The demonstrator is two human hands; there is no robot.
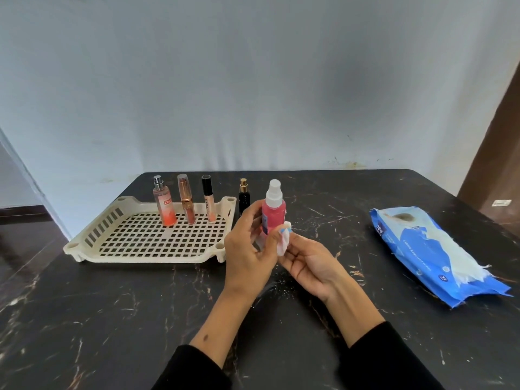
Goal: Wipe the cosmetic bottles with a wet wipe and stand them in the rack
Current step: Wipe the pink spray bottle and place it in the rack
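From the head view, the left hand [247, 246] grips a pink plastic spray bottle with a white cap [273, 209], fingers curled round its lower body, holding it upright above the black marble-patterned table [112, 319], just right of the rack. The upright hold probably leaves the bottle's sides free for wiping. The right hand [312, 266] pinches a small crumpled white wet wipe [284, 243] between thumb and fingertips and presses it against the bottle's lower right side (the wipe is bunched small, likely so it can work round a narrow body).

The cream perforated plastic rack [146, 240] sits at the left of the table. Along its back edge three things already stand: an orange-to-clear mist bottle with a silver sprayer [164, 206], a rose-gold lipstick tube [187, 201] and a slim lip gloss with a black cap [208, 201]. A small black bottle with a gold sprayer [244, 198] stands on the table just outside the rack's right wall, apparently not yet placed.

Well apart to the right lies a blue soft pack of wet wipes [422, 249], a sheet trailing from its opening, within easy reach of the right hand.
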